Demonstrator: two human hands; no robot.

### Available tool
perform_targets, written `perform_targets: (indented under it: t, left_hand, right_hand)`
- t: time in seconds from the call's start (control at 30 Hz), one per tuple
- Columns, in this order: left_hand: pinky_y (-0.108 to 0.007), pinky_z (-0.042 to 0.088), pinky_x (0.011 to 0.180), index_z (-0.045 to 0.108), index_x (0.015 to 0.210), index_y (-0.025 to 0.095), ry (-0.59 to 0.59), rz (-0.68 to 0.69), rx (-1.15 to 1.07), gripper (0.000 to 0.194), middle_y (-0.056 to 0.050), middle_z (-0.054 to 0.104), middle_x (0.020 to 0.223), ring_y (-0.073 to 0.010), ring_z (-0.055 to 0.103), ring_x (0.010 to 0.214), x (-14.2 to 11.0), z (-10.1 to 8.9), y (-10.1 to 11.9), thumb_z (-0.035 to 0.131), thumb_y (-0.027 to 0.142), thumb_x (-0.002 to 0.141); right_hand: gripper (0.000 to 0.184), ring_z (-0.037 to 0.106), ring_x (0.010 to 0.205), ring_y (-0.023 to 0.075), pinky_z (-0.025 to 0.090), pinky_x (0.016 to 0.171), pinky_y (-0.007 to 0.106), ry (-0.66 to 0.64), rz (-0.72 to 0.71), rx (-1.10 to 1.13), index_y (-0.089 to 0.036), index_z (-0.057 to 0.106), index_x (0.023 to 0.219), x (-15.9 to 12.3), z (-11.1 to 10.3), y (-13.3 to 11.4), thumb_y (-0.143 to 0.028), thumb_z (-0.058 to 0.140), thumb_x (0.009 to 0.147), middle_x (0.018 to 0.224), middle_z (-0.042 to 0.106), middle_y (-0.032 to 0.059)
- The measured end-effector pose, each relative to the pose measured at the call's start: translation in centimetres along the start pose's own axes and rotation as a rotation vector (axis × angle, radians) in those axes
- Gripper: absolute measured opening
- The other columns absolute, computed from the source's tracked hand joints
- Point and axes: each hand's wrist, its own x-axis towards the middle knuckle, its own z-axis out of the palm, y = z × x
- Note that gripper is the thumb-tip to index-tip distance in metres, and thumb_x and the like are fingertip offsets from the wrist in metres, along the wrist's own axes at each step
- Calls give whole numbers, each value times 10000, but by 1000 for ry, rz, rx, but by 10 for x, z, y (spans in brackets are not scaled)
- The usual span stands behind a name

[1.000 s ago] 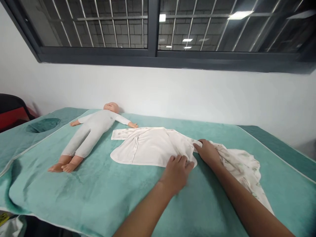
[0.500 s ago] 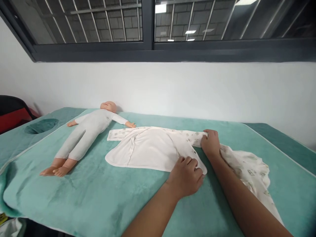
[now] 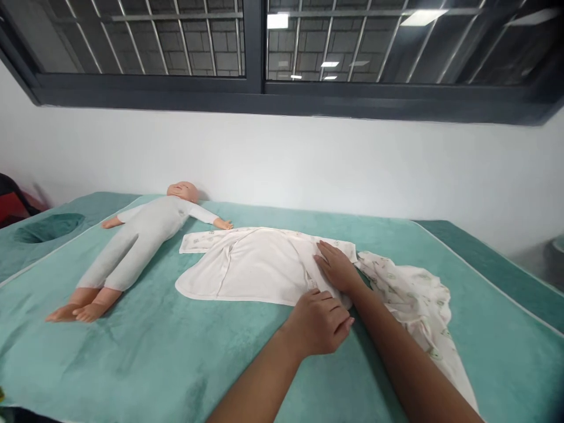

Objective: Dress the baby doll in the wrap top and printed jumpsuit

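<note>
A white baby shirt (image 3: 259,267) with printed sleeves lies spread flat, its sleeves stretched out to left and right. My left hand (image 3: 319,323) is closed at the shirt's lower right corner, fingers curled over the hem; they hide the cloth beneath. Flat on the shirt's right side, near the base of the right sleeve, rests my right hand (image 3: 337,265) with its fingers stretched out. To the left, a baby doll (image 3: 150,226) in a white bodysuit lies on its back, one hand close to the shirt's left sleeve.
Crumpled printed baby clothing (image 3: 414,288) lies right of the shirt, partly behind my right forearm. Everything rests on a green padded cover (image 3: 145,364) with a round hollow at left. A white wall (image 3: 282,158) and a barred window stand behind.
My right hand has let go of the right sleeve's end and moved left onto the shirt, now flat. My left hand stays by the lower hem. The view has shifted slightly right.
</note>
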Motion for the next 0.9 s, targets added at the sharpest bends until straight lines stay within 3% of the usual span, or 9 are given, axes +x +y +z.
perform_targets:
  t: [0.1, 0.23, 0.43, 0.6, 0.67, 0.73, 0.83, 0.9]
  left_hand:
    - [-305, 395, 669, 620, 746, 187, 82, -195, -71, 278, -39, 638, 693, -159, 561, 697, 0, -6, -4, 423, 273, 922]
    - [-268, 363, 598, 614, 711, 199, 85, -485, -249, 275, -4, 612, 671, -134, 542, 648, -1, -13, -11, 452, 291, 912]
    - [-270, 443, 656, 674, 769, 185, 111, -668, -736, 253, -31, 689, 774, -155, 604, 711, -4, -19, -16, 493, 341, 855]
    - [-264, 475, 611, 669, 786, 145, 220, -794, -1263, 287, -69, 689, 785, -157, 622, 697, -11, -36, -25, 531, 392, 831]
    - [-279, 501, 631, 669, 841, 140, 317, -809, -1344, 307, -81, 688, 837, -179, 639, 755, -23, -56, -34, 549, 422, 831]
    - [-309, 529, 689, 665, 896, 143, 454, -847, -1276, 310, -94, 686, 910, -208, 646, 851, -43, -87, -49, 569, 428, 822]
    - [-342, 529, 796, 664, 920, 159, 676, -957, -858, 282, -94, 675, 1003, -235, 619, 988, -82, -156, -85, 579, 398, 799]
    - [-376, 483, 927, 664, 989, 183, 700, -1023, -469, 283, -80, 669, 1093, -242, 600, 1062, -111, -208, -116, 569, 375, 803]
  right_hand:
    - [430, 471, 1298, 272, 382, 1064, 484, 87, 43, -41, -145, 521, 1312, -25, -12, -5, -348, 394, 954, 1391, 523, 161]
    - [382, 484, 1278, 282, 306, 1094, 539, 122, 165, -216, -183, 551, 1260, -67, -33, 3, -341, 429, 934, 1366, 554, 114]
    - [424, 519, 1233, 313, 328, 1076, 539, 106, 252, -371, -192, 553, 1263, -106, -78, 45, -338, 442, 881, 1332, 581, 112]
    - [448, 551, 1178, 330, 431, 1010, 490, 124, 236, -324, -159, 587, 1213, -115, -98, 36, -384, 445, 853, 1284, 602, 146]
    - [453, 538, 1202, 319, 420, 1036, 489, 131, 203, -251, -178, 575, 1235, -112, -95, 17, -404, 444, 864, 1294, 596, 131]
    - [444, 521, 1231, 315, 401, 1059, 504, 132, 205, -152, -206, 566, 1244, -102, -86, -11, -426, 450, 876, 1311, 586, 109]
    - [417, 520, 1241, 309, 424, 1042, 504, 85, 228, 95, -250, 567, 1231, -65, -63, -65, -461, 469, 885, 1334, 571, 90]
    - [399, 535, 1231, 289, 448, 1026, 473, 18, 230, 331, -277, 570, 1211, -21, -43, -106, -484, 490, 880, 1336, 572, 76]
